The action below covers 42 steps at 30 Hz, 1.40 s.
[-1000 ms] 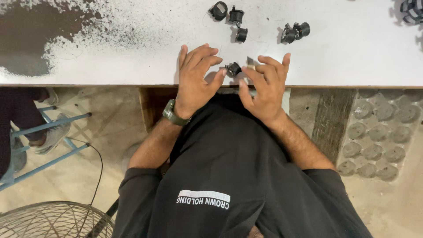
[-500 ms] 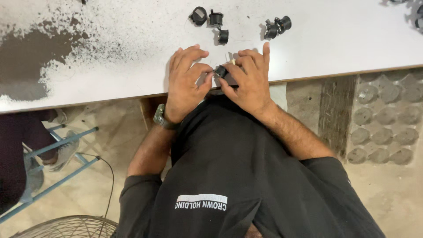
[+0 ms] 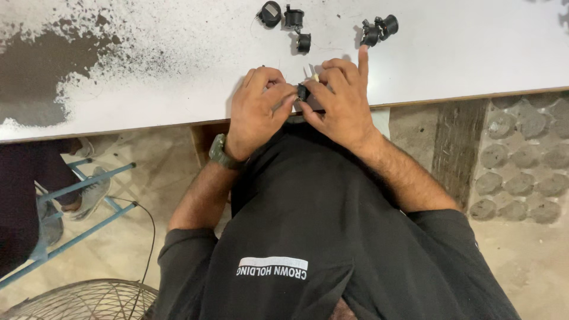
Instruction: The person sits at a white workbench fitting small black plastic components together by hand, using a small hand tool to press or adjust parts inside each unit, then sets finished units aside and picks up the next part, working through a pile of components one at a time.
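Hands meet at the near edge of the white worktable [image 3: 148,89]: my left hand [image 3: 258,112] and right hand [image 3: 341,104] both pinch one small black plastic part [image 3: 302,92] between their fingertips, with my right index finger [image 3: 363,59] sticking out straight. Farther off on the table lie more black parts, a group of three [image 3: 287,21] and a pair [image 3: 379,28] to its right. Bare dark patches [image 3: 35,77] mark the table's left end. I wear a green wristwatch [image 3: 218,153] on my left wrist.
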Each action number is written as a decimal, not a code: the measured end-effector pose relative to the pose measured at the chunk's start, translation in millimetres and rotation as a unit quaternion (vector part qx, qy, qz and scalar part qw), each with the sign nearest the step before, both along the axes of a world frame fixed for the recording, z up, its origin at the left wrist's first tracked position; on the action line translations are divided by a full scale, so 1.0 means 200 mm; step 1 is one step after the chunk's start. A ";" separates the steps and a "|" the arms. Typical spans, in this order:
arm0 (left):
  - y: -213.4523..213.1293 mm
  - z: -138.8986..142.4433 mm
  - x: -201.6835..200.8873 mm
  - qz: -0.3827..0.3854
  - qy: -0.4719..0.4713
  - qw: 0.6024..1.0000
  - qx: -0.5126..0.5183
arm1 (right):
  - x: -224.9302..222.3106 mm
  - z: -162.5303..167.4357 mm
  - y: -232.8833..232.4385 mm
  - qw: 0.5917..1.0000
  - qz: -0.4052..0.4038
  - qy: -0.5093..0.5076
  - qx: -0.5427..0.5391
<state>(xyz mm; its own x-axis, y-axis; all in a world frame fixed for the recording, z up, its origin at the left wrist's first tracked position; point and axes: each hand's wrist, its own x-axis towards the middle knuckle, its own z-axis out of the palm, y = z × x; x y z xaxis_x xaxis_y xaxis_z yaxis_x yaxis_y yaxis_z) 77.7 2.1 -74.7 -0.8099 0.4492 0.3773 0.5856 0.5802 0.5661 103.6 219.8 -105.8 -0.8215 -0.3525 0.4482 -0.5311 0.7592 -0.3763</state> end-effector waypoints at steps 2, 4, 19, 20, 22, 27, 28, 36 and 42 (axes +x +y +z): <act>0.00 0.01 -0.02 0.020 -0.099 0.994 0.050 | 0.00 0.01 0.01 1.000 0.001 -0.004 -0.017; 0.00 0.01 -0.03 0.042 -0.221 0.965 0.135 | 0.00 0.02 0.00 1.000 0.000 -0.007 -0.023; 0.04 -0.08 -0.01 0.032 -0.187 0.969 0.159 | 0.12 -0.03 -0.08 0.980 0.019 0.018 -0.199; 0.05 -0.08 0.00 0.031 -0.188 0.968 0.163 | 0.12 -0.05 -0.09 0.980 0.020 0.018 -0.198; 0.05 -0.09 0.00 0.034 -0.186 0.967 0.170 | 0.11 -0.07 -0.09 0.981 0.017 0.026 -0.190; 0.06 -0.10 0.01 0.031 -0.166 0.971 0.172 | 0.11 -0.10 -0.09 0.985 0.012 0.038 -0.167; 0.06 -0.10 0.01 0.032 -0.168 0.971 0.165 | 0.11 -0.10 -0.09 0.984 0.013 0.039 -0.173; 0.06 -0.10 0.03 0.037 -0.169 0.968 0.183 | 0.13 -0.10 -0.09 0.985 0.016 0.040 -0.167; 0.06 -0.10 0.02 0.040 -0.164 0.969 0.179 | 0.12 -0.10 -0.10 0.986 0.011 0.045 -0.162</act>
